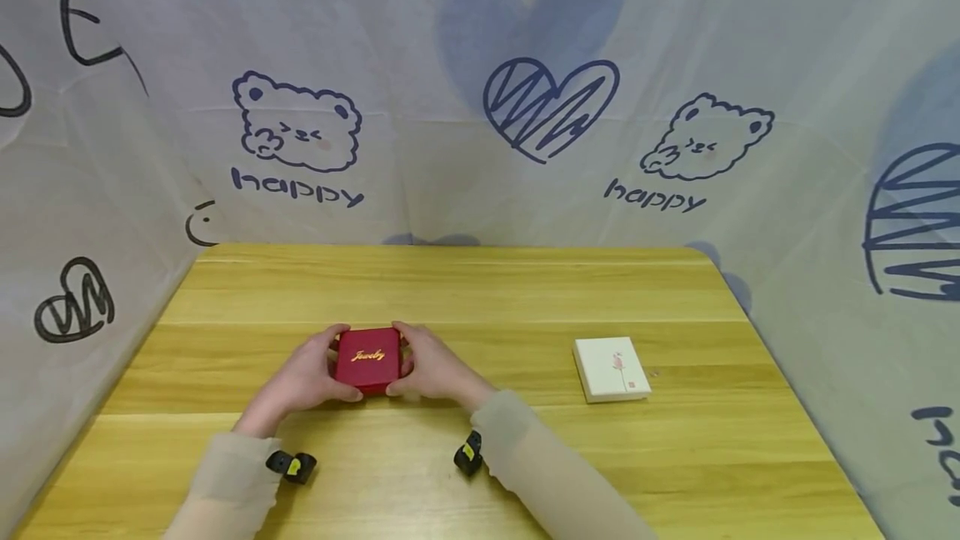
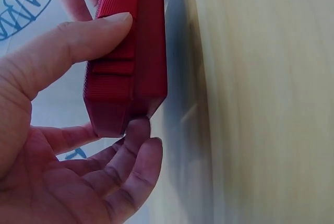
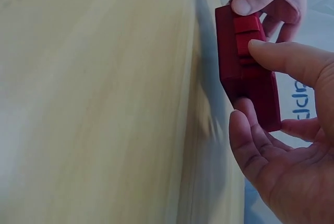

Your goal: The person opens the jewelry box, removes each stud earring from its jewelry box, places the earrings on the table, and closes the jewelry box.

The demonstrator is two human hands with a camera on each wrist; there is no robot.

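Observation:
Between the two hands is a red jewelry box (image 1: 368, 359) with gold "Jewelry" lettering on its lid. My left hand (image 1: 309, 373) grips its left side, and the left thumb (image 2: 99, 36) lies on the ribbon-like front. From the other side my right hand (image 1: 431, 363) holds the box, its thumb (image 3: 282, 56) also on the front face. In both wrist views the box's lid looks closed, and fingertips curl under its lower edge. Whether the box touches the table is hard to tell. Some fingers are hidden behind it.
A white square box (image 1: 611, 369) with a pink flower print lies on the right part of the wooden table (image 1: 480, 282). Behind the table hangs a printed cloth (image 1: 420, 165), which also runs along both sides. Each wrist carries a small black camera (image 1: 298, 467).

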